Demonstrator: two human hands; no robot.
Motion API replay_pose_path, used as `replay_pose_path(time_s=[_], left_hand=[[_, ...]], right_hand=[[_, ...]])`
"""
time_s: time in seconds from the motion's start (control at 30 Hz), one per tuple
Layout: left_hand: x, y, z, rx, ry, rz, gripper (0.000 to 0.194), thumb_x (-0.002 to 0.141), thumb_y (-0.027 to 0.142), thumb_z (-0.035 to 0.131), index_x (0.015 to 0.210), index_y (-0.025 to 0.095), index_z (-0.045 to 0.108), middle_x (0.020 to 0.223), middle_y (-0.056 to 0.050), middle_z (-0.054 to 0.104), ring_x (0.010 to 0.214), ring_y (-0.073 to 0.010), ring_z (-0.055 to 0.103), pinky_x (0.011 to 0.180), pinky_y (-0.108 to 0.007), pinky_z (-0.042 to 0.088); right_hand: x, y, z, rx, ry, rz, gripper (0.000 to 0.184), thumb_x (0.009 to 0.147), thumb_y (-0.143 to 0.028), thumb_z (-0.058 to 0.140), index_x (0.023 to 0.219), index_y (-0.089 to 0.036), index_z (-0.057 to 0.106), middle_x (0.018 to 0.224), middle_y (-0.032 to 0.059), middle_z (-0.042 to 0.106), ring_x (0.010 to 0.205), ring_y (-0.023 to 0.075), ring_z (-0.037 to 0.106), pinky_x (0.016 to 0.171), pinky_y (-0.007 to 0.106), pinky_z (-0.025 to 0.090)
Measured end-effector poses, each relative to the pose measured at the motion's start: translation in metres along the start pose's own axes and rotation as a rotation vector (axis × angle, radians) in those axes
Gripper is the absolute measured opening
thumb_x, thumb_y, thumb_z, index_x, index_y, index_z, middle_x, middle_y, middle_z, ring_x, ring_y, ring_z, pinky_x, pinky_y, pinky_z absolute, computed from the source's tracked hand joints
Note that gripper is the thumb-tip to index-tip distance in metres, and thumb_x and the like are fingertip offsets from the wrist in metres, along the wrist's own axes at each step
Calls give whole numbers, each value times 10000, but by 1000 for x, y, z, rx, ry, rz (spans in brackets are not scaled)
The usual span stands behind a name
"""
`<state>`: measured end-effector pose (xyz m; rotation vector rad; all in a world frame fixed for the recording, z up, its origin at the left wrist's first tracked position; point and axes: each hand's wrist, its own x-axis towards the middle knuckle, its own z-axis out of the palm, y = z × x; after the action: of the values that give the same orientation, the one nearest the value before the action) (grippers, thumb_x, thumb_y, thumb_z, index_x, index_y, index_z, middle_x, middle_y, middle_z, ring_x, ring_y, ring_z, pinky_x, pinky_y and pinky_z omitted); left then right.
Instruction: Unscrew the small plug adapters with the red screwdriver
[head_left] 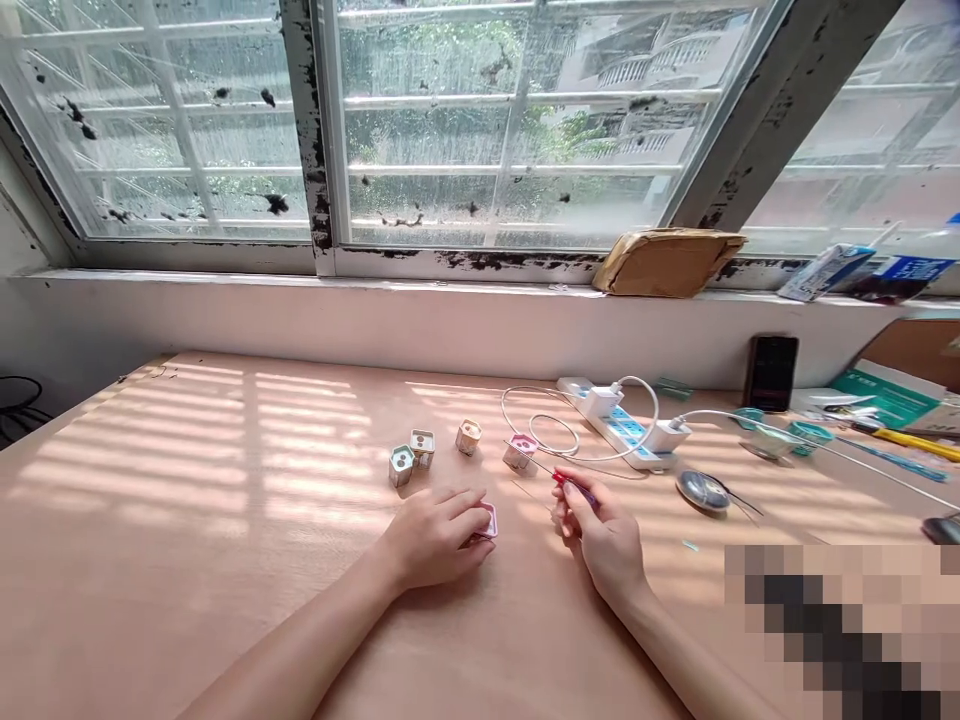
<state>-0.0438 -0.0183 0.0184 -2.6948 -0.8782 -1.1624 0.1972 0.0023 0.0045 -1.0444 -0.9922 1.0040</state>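
Note:
My left hand (442,532) rests on the table with its fingers curled over a small pink-rimmed piece (490,519), most of which they hide. A thin screwdriver (559,478) with a red and dark handle is gripped in my right hand (604,535). Its slim metal shaft points up and left, across the view of a small pink-topped box (520,452); whether they touch I cannot tell. Beyond my left hand stand a teal-topped small box (401,465), a grey-brown-topped one (422,449) touching or close beside it, and an orange-topped one (469,437).
Behind my right hand lies a power strip (630,435) with white chargers and looping cables. A round dark object (703,491) sits to the right. A phone (771,372) leans on the wall, near teal containers (810,436) and a yellow tool (915,443). A brown package (670,263) occupies the windowsill.

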Motion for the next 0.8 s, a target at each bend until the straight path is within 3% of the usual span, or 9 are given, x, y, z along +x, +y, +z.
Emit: replay_pose_path(time_s=[0.17, 0.33, 0.67, 0.8], left_hand=[[1, 0, -3, -25, -46, 9, 238, 981, 234, 512, 1179, 192, 639, 1254, -95, 696, 1130, -215, 684, 928, -329, 609], [1, -3, -4, -2, -37, 35, 243, 989, 235, 515, 1191, 191, 641, 1240, -88, 701, 1150, -213, 673, 936, -321, 602], [2, -6, -6, 60, -52, 2, 248, 1002, 263, 491, 1162, 190, 666, 1221, -107, 707, 1012, -222, 711, 854, -355, 606], [-1, -14, -7, 94, -37, -63, 246, 1000, 250, 493, 1166, 203, 669, 1228, -103, 706, 1027, -232, 708, 961, -431, 575]], right_hand=[[9, 11, 10, -65, -7, -14, 616, 693, -548, 826, 1156, -153, 730, 815, 55, 627, 531, 105, 455, 418, 232, 346], [24, 22, 23, -53, -41, 42, 697, 682, -564, 825, 1189, -96, 724, 622, 0, 543, 476, 85, 378, 402, 213, 276], [40, 17, 38, -206, -116, -22, 615, 720, -545, 785, 1119, -78, 746, 546, -13, 514, 478, 113, 400, 442, 242, 308], [41, 22, 37, -160, -107, -9, 642, 724, -556, 770, 1144, -72, 729, 555, -20, 515, 474, 105, 384, 440, 232, 287]])
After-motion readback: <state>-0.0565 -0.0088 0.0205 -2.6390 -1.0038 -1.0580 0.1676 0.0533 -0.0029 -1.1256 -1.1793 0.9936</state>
